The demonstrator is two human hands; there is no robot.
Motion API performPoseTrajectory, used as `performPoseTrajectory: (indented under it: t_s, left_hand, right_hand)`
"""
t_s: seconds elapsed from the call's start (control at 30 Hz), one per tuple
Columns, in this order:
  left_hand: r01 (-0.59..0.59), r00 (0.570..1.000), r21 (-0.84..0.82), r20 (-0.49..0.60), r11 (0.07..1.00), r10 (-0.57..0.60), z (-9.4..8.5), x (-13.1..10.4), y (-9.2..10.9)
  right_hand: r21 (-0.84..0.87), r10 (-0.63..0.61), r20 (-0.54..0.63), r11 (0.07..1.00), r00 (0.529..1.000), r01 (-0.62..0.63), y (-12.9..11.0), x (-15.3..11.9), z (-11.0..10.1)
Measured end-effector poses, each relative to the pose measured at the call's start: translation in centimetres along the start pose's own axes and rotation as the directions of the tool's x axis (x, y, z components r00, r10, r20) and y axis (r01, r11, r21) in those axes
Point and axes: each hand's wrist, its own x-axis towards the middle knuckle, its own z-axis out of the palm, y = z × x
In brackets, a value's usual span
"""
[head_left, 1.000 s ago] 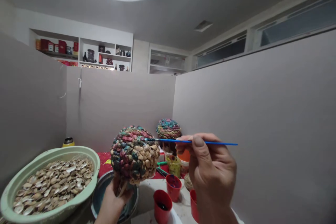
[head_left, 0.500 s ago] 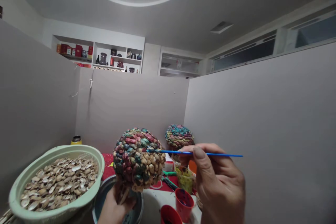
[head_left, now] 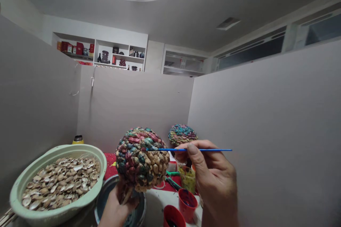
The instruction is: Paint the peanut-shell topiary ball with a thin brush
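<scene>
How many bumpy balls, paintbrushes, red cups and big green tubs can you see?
Bumpy balls: 2
Paintbrush: 1
Red cups: 2
Big green tub: 1
Total: 6

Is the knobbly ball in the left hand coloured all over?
No, the knobbly ball above the left hand shows plain tan lumps on the side nearer the right hand.

No lettering, brand or number can be read. Toward the left end of the wall shelf (head_left: 121, 37), red boxes (head_left: 79, 48) show markings too small to make out.
</scene>
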Motion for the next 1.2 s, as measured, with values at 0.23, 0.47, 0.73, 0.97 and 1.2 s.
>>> performPoseTrajectory:
  t_s: [0.23, 0.47, 0.73, 0.97, 1.2]
  left_hand:
    - [-0.009, 1.000, 0.116, 0.028, 0.993, 0.006, -1.1, 0.8, -1.2]
    - [-0.052, 0.999, 0.123, 0.016, 0.991, 0.050, -1.1, 0.9, -1.6]
    - [-0.058, 0.997, 0.088, -0.050, 0.994, 0.062, -0.6, 0.3, -0.7]
    - [-0.050, 0.995, 0.134, 0.095, 0.990, 0.037, -1.9, 0.9, -1.2]
    - [-0.060, 0.997, 0.163, 0.066, 0.985, 0.050, -1.2, 0.2, 0.0]
  right_hand:
    - [-0.005, 0.016, -0.021, 1.000, 1.000, -0.016, 0.2, 0.4, -1.0]
    - [0.001, -0.017, -0.033, 1.000, 0.999, 0.017, -0.3, 0.2, -0.7]
    - [-0.005, -0.016, 0.037, 1.000, 0.999, 0.016, -0.6, -0.1, -0.2]
    - [-0.023, -0.009, 0.050, 1.000, 0.999, 0.010, -0.6, 0.0, -0.8]
    - [-0.028, -0.091, 0.055, 0.995, 0.994, 0.093, -0.8, -0.3, -1.2]
